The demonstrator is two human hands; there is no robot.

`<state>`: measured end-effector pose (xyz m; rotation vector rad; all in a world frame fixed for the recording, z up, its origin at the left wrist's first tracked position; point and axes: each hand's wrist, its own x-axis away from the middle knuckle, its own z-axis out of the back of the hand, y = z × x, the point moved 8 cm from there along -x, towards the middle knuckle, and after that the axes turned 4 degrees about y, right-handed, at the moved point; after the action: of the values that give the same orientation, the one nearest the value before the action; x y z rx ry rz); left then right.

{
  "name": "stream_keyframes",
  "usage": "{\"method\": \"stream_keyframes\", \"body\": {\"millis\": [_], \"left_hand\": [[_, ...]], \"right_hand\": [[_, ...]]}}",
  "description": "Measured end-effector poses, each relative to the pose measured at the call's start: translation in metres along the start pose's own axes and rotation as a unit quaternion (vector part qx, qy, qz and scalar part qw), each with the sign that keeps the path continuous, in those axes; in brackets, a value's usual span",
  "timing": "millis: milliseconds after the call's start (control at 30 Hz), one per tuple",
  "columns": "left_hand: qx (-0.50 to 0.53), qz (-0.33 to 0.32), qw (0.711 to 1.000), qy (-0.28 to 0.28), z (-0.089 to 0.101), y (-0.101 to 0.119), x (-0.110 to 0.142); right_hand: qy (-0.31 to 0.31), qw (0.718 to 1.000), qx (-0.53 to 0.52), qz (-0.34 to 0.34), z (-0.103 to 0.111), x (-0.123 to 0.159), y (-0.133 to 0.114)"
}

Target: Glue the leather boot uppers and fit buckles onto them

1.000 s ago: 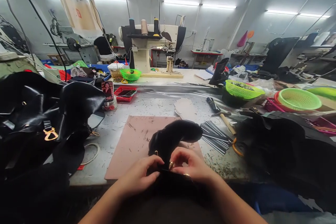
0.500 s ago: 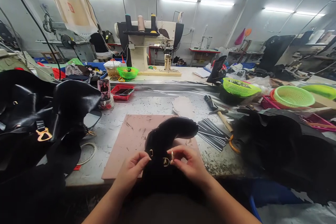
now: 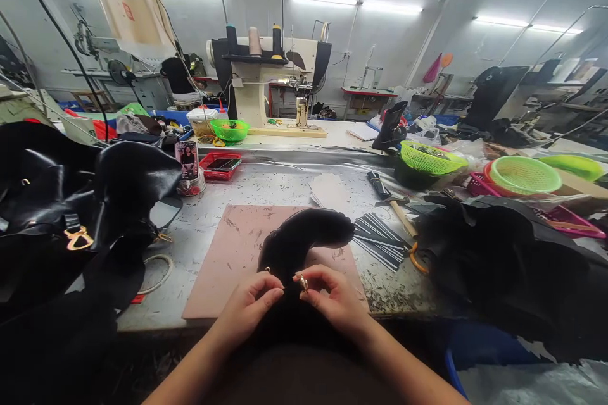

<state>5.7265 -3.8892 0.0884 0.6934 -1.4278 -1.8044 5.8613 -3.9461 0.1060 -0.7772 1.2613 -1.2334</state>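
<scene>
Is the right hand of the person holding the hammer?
No, the right hand holds a small gold-coloured piece, and the hammer lies on the table beside the black strips.

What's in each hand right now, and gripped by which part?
Right hand: small gold-coloured fitting, pinched by its rim between thumb and fingers. Left hand: can't tell whether its fingertips grip the black piece.

A curved black leather piece [image 3: 304, 231] is set partly over a flat pinkish-brown board [image 3: 228, 266] on the scuffed silvery worktop [image 3: 190, 228]. A small gold-coloured metal ring [image 3: 303, 283] is pinched in the right hand [image 3: 332, 297], while the left hand [image 3: 251, 300] is held close beside, its thumb and forefinger nearly together.
</scene>
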Motion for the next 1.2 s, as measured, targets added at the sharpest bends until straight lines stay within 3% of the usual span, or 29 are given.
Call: {"method": "stream_keyframes", "body": {"millis": [133, 233, 367, 433, 533, 667, 800, 867, 933, 1033, 1133, 1200], "left_hand": [[0.013, -0.023, 1.000, 0.000, 0.003, 0.005, 0.001], [-0.105, -0.141, 0.984, 0.009, -0.001, 0.024, 0.004], [-0.221, -0.276, 0.932, 0.077, -0.010, 0.042, 0.013], [-0.223, -0.261, 0.937, 0.062, -0.016, 0.039, 0.011], [-0.184, -0.186, 0.964, 0.041, -0.018, 0.032, 0.006], [-0.178, -0.181, 0.967, 0.009, -0.021, 0.037, 0.006], [-0.192, -0.165, 0.967, 0.023, -0.021, 0.031, 0.000], [-0.201, -0.137, 0.969, 0.034, -0.020, 0.023, -0.005], [-0.202, -0.123, 0.971, 0.021, -0.020, 0.018, -0.008], [-0.195, -0.140, 0.971, -0.001, -0.020, 0.019, -0.008], [-0.196, -0.162, 0.967, 0.029, -0.014, 0.024, -0.007], [-0.211, -0.191, 0.956, 0.065, -0.009, 0.031, -0.005]], "right_hand": [[0.013, 1.000, 0.013, 0.005, 0.007, -0.001, -0.002], [0.001, 1.000, 0.013, 0.003, 0.006, -0.002, -0.003], [-0.017, 1.000, 0.008, 0.002, -0.005, -0.002, -0.002], [-0.008, 1.000, -0.001, -0.013, -0.008, -0.002, 0.002], [0.003, 0.999, -0.022, -0.027, -0.010, -0.002, 0.004], [-0.021, 0.999, -0.027, 0.036, -0.012, -0.001, -0.011], [0.057, 0.989, 0.077, 0.113, 0.005, 0.001, -0.028], [0.112, 0.982, 0.092, 0.119, 0.018, 0.003, -0.032], [0.138, 0.985, 0.050, 0.087, 0.028, 0.002, -0.027], [0.128, 0.988, -0.086, 0.016, 0.030, 0.000, -0.010], [0.111, 0.971, -0.212, -0.021, 0.025, 0.001, -0.001], [0.103, 0.965, -0.242, -0.017, 0.023, 0.002, -0.003]]}}
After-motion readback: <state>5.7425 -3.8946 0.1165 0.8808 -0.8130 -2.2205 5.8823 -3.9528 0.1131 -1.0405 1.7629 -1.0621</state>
